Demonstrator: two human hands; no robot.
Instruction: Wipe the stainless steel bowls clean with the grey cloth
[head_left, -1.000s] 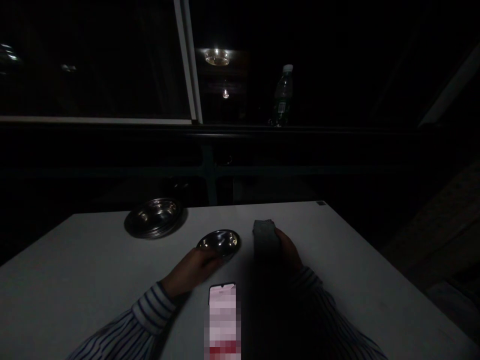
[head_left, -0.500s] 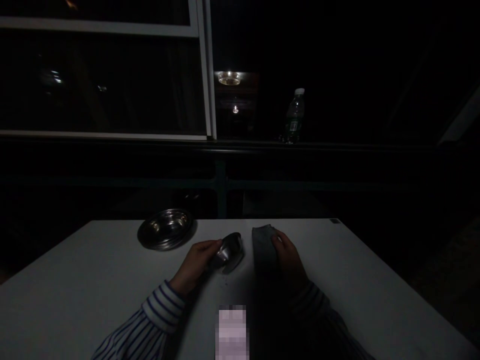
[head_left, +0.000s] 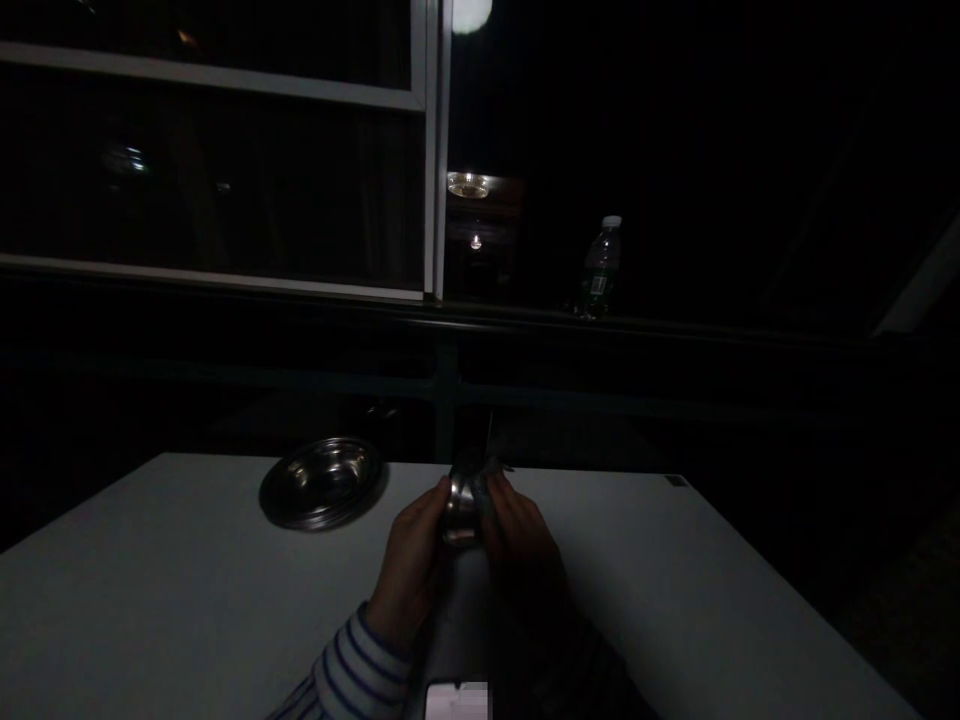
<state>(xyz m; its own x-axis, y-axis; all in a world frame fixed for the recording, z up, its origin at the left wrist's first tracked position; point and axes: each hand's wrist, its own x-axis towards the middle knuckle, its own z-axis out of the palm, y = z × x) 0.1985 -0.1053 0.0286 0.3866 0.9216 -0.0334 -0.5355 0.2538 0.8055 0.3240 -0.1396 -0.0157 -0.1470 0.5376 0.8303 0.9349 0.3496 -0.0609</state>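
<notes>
My left hand point(head_left: 411, 550) grips a small shiny metal bowl point(head_left: 460, 510) by its left side, above the middle of the white table point(head_left: 225, 600). Against the bowl's right side, my right hand point(head_left: 521, 535) presses a dark grey cloth point(head_left: 487, 490), its fingers closed over it. Much of the cloth is hidden under those fingers. To the left of my hands, several shallow metal dishes point(head_left: 322, 485) lie in a stack on the table.
On the ledge beyond the table stands a plastic bottle point(head_left: 601, 270) with a white cap. A white window frame point(head_left: 433, 200) rises behind. At the near edge lies a pale, partly blurred-out object point(head_left: 446, 702). The surroundings are very dark.
The cloth, held apart to the right of the bowl before, is now against it. Both hands have come together and the bowl is turned. The camera view has shifted a little.
</notes>
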